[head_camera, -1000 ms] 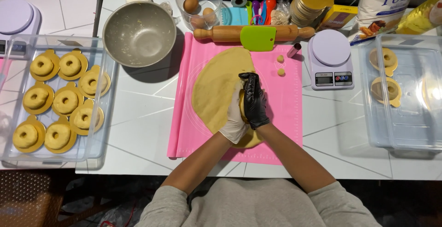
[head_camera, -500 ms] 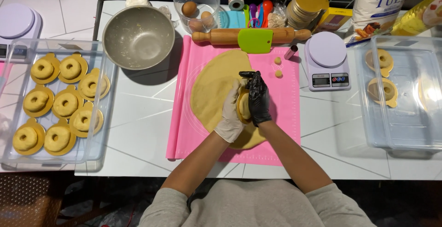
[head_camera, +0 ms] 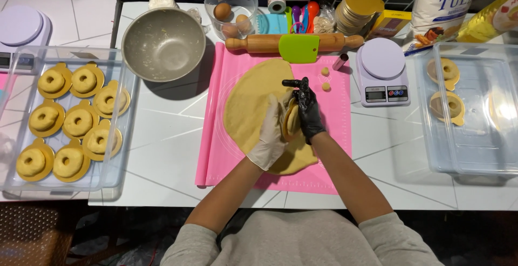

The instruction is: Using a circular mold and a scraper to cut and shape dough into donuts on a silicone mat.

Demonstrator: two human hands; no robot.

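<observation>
A sheet of rolled yellow dough (head_camera: 251, 107) lies on a pink silicone mat (head_camera: 334, 136). Above it, my left hand (head_camera: 271, 136), in a white glove, and my right hand (head_camera: 306, 108), in a black glove, are pressed together around a round dough piece (head_camera: 292, 120) held on edge between the palms. My right index finger points out to the left. Two small dough balls (head_camera: 325, 79) rest on the mat by the right hand.
A clear tray (head_camera: 16, 131) at left holds several ring-shaped dough pieces on yellow cards; another tray (head_camera: 485, 152) at right holds two. Behind the mat: steel bowl (head_camera: 163, 43), rolling pin (head_camera: 253, 43), green scraper (head_camera: 298, 48), kitchen scale (head_camera: 383, 72), container of eggs (head_camera: 231, 12), flour bag (head_camera: 442, 1).
Both hands have lifted slightly off the dough sheet and moved a little away from me, still clasped around the round dough piece.
</observation>
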